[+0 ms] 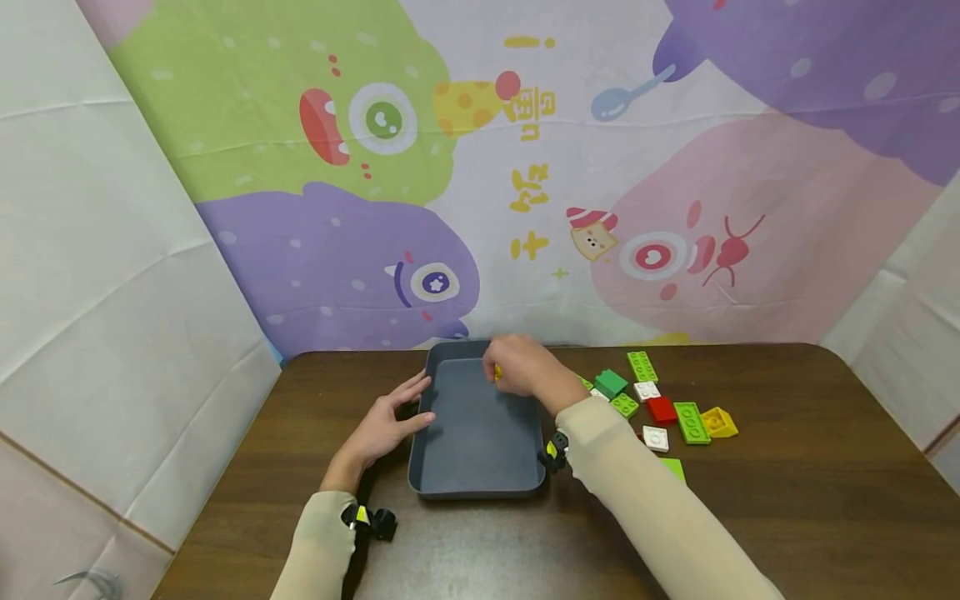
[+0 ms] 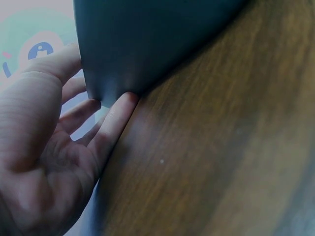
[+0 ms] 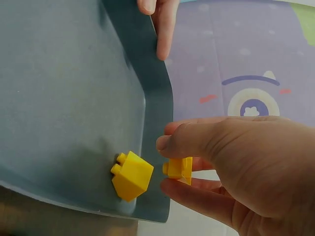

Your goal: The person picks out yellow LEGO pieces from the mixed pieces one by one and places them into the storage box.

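A dark grey tray (image 1: 480, 450) lies on the table. My left hand (image 1: 382, 429) rests against its left side, fingers and thumb extended along the rim; in the left wrist view, the fingertips touch the tray's outer wall. Over the far end of the tray, my right hand (image 1: 517, 367) pinches a small yellow toy brick (image 3: 178, 168) between thumb and fingers. A second yellow brick (image 3: 133, 177), with a sloped side, sits inside the tray near its far corner. In the head view the right hand hides that brick.
Loose toy bricks lie right of the tray: a dark green brick (image 1: 611, 383), a red brick (image 1: 662, 409), a white brick (image 1: 655, 438), a yellow brick (image 1: 720, 422) and several light green ones. The right forearm partly covers the pile. A patterned cloth (image 1: 525, 292) hangs behind the table.
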Demonstrator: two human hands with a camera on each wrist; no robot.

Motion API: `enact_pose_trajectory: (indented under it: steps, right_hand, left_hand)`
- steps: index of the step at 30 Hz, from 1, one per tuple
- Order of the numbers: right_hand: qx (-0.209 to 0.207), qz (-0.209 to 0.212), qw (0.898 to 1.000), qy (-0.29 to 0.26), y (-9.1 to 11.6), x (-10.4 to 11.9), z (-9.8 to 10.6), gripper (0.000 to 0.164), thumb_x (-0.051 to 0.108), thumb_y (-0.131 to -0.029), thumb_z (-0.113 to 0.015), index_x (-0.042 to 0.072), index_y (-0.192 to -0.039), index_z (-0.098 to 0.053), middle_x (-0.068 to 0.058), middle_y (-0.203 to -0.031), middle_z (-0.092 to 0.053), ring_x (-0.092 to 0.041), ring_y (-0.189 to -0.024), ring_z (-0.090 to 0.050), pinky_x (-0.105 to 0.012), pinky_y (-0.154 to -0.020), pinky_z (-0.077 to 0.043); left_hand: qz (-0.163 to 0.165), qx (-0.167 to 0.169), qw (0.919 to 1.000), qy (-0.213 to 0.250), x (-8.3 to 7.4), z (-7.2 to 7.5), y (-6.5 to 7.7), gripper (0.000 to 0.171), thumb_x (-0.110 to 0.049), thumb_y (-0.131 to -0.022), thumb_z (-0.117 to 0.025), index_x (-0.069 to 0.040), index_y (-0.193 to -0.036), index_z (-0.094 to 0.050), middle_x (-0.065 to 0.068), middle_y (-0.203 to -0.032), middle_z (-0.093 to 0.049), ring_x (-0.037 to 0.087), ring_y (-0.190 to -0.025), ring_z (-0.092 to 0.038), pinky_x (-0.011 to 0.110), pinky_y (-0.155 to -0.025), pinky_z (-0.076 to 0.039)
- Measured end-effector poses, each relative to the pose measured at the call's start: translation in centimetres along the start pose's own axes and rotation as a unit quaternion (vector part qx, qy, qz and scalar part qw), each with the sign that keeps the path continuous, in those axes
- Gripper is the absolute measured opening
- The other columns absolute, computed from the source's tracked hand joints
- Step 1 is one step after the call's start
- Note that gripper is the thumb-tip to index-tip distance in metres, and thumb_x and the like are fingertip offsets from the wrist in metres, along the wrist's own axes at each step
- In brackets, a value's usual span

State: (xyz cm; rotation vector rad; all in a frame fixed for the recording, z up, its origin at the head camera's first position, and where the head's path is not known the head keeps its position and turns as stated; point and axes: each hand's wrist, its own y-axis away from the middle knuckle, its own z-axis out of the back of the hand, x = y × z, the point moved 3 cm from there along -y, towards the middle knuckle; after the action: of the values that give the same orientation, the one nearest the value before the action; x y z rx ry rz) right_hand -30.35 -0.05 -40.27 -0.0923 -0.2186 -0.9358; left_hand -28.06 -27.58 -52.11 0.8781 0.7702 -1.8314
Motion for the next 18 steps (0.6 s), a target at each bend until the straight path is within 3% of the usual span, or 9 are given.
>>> enact_pose_trajectory:
  steps: [4, 7, 12, 14, 18]
  right_hand:
    - [0.0, -0.004, 1.0, 0.008, 0.0, -0.1, -0.3, 0.005, 0.004, -0.097, -0.085, 0.008, -0.099, -0.086, -0.009, -0.112, -0.081, -0.026, -0.097, -0.067, -0.044, -0.094, -0.063]
    - [0.001, -0.009, 1.0, 0.007, 0.0, -0.2, -0.7, 0.005, 0.003, -0.097, -0.085, 0.008, -0.099, -0.086, -0.008, -0.111, -0.081, -0.026, -0.098, -0.067, -0.043, -0.095, -0.063]
    - [0.006, -0.014, 1.0, -0.008, 0.1, -0.3, -1.2, 0.005, 0.004, -0.098, -0.085, 0.008, -0.1, -0.086, -0.008, -0.112, -0.082, -0.025, -0.097, -0.067, -0.041, -0.094, -0.065]
    - [0.007, -0.012, 1.0, -0.013, 0.1, -0.2, -1.4, 0.005, 0.004, -0.098, -0.085, 0.008, -0.099, -0.086, -0.008, -0.112, -0.081, -0.024, -0.096, -0.067, -0.041, -0.093, -0.065]
    - [0.011, -0.007, 1.0, -0.019, 0.1, -0.1, -1.5, 0.006, 0.003, -0.098, -0.084, 0.009, -0.096, -0.085, -0.008, -0.11, -0.081, -0.024, -0.095, -0.066, -0.042, -0.091, -0.063]
  left_hand:
    - [-0.001, 0.002, 1.0, -0.003, -0.1, 0.0, 0.0, 0.077, -0.044, -0.105, -0.081, -0.015, -0.17, -0.053, 0.005, -0.185, -0.041, 0.037, -0.15, -0.06, 0.054, -0.127, -0.05]
    - [0.001, 0.01, 0.9998, 0.015, -0.9, 0.0, 0.2, 0.079, -0.044, -0.106, -0.08, -0.009, -0.171, -0.049, 0.011, -0.186, -0.037, 0.048, -0.153, -0.055, 0.07, -0.129, -0.042]
    - [-0.001, 0.007, 0.9999, 0.008, -0.5, 0.0, 0.2, 0.077, -0.042, -0.106, -0.08, -0.012, -0.171, -0.05, 0.007, -0.186, -0.038, 0.043, -0.151, -0.057, 0.065, -0.128, -0.045]
    - [-0.015, 0.002, 0.9999, 0.005, 0.3, 0.0, 0.0, 0.074, -0.04, -0.106, -0.081, -0.013, -0.17, -0.052, 0.004, -0.185, -0.04, 0.037, -0.148, -0.06, 0.057, -0.125, -0.051]
    - [-0.01, 0.002, 0.9999, 0.012, 0.2, 0.0, 0.1, 0.075, -0.041, -0.106, -0.08, -0.013, -0.17, -0.052, 0.005, -0.185, -0.039, 0.039, -0.149, -0.059, 0.062, -0.126, -0.048]
